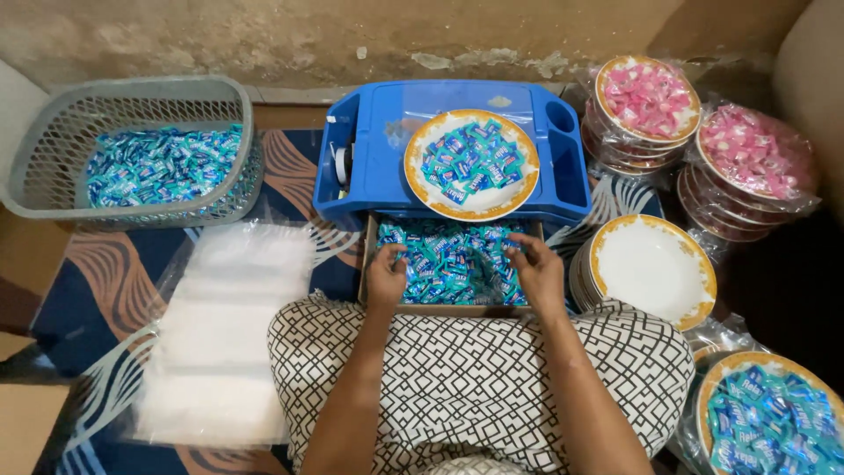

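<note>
From the head camera, the left hand [385,280] and right hand [536,274] rest in a cardboard box [448,308] of blue wrapped candies [453,264], fingers curled loosely into the heap; whether either grips anything cannot be told. The box lies on the patterned rug [105,273], touching a blue tray [374,132] bearing a candy-filled plate [472,164].

a patterned rug [114,290] in blue, brown and white covers the floor and carries everything here. on it lie a grey plastic basket [35,167] at the far left, a stack of clear plastic bags [220,343] near it, a blue tray [378,158] in the middle and a shallow cardboard box [362,273] just in front of the tray. to the right stand a stack of empty gold-rimmed plates [655,268] and wrapped plate stacks [703,189] of pink sweets.
</note>
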